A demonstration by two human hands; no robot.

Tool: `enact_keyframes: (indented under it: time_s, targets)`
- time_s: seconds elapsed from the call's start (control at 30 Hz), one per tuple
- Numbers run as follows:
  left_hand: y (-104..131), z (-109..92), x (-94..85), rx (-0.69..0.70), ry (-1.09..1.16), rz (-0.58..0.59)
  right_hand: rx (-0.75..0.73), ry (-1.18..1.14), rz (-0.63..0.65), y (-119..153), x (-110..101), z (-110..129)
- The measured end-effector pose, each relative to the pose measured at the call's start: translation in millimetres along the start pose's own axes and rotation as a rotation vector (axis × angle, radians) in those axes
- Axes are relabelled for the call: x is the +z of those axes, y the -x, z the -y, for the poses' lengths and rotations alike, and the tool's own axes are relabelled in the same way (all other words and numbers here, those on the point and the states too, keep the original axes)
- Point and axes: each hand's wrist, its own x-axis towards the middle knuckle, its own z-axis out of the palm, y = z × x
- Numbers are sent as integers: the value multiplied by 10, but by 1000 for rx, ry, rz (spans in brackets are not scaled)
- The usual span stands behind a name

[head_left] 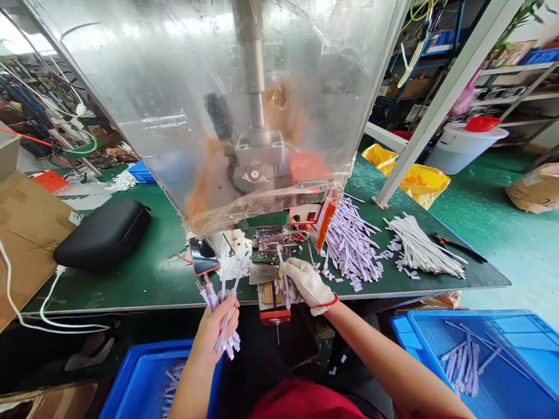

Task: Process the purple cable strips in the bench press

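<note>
My left hand (225, 323), bare, is closed around a bundle of lilac-wrapped wires (210, 295), with reddish ends showing on some. My right hand (305, 283), in a white glove with a red cuff, pinches one lilac-wrapped wire (286, 285) just in front of a small metal die block (268, 238). That wire's upper end reaches the front of the block; whether it lies inside cannot be made out. Over the block stands a press (261, 148), seen through a clear plastic guard (174, 134). A heap of lilac-wrapped wires (351, 241) lies right of the machine.
White wires (425, 247) and black-handled pliers (460, 247) lie at the right of the green table (152, 285). A phone (204, 256) and a black case (105, 233) are on the left. Blue bins (493, 355) stand below on both sides, with lilac pieces inside.
</note>
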Motion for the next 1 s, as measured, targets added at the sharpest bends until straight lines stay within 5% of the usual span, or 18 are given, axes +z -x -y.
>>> enact_keyframes:
  time_s: [0.37, 0.7, 1.0]
  targets:
    - [5, 45, -31, -23, 60, -72, 60, -60, -6, -220, 83, -35]
    - [-3, 93, -62, -23, -102, -58, 68, -133, 19, -241, 97, 1]
    - [-94, -112, 77, -19, -445, 112, -37, 279, 2, -92, -149, 260]
